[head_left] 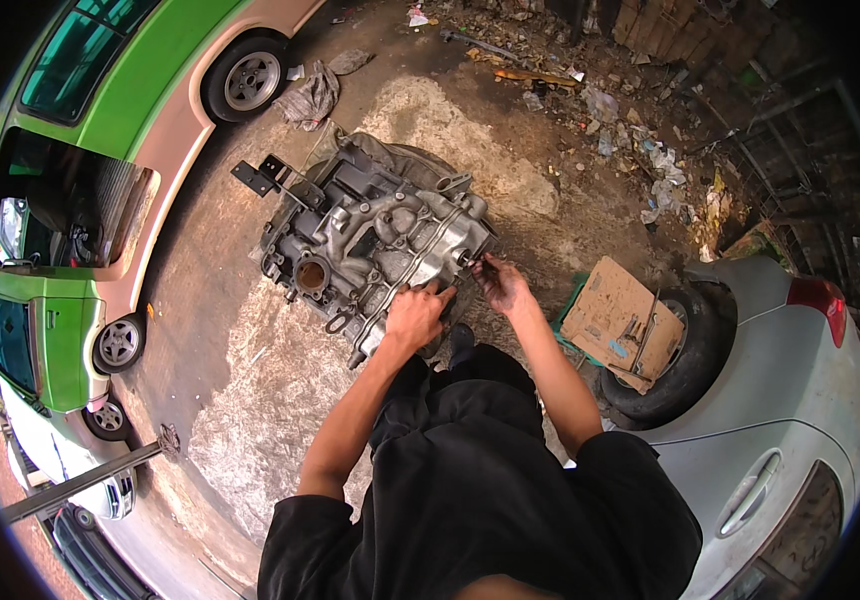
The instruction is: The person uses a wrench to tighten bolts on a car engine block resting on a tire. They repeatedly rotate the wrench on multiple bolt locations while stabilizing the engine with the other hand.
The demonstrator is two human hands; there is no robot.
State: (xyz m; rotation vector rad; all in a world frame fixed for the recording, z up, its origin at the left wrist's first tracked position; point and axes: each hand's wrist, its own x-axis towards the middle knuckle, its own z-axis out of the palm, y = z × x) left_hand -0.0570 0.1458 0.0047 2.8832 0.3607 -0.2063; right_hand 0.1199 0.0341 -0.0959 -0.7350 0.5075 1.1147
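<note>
A grey metal car engine (360, 180) lies on the ground in front of me, with cast pipes and a round brown opening on its upper side. My left hand (416, 318) rests on the near edge of the engine, its fingers stretched over the metal and apart. At the engine's right end is my right hand (502, 284), its fingers pinched together close beside a small round dark fitting (465, 258). Whatever sits between those fingertips is too small to make out.
On my right, a piece of cardboard (610, 305) with several tools lies against a tyre (715, 345), beside a silver car (770, 400). A green van (140, 100) stands left. Behind the engine are a crumpled sack (310, 97) and scattered litter (665, 170).
</note>
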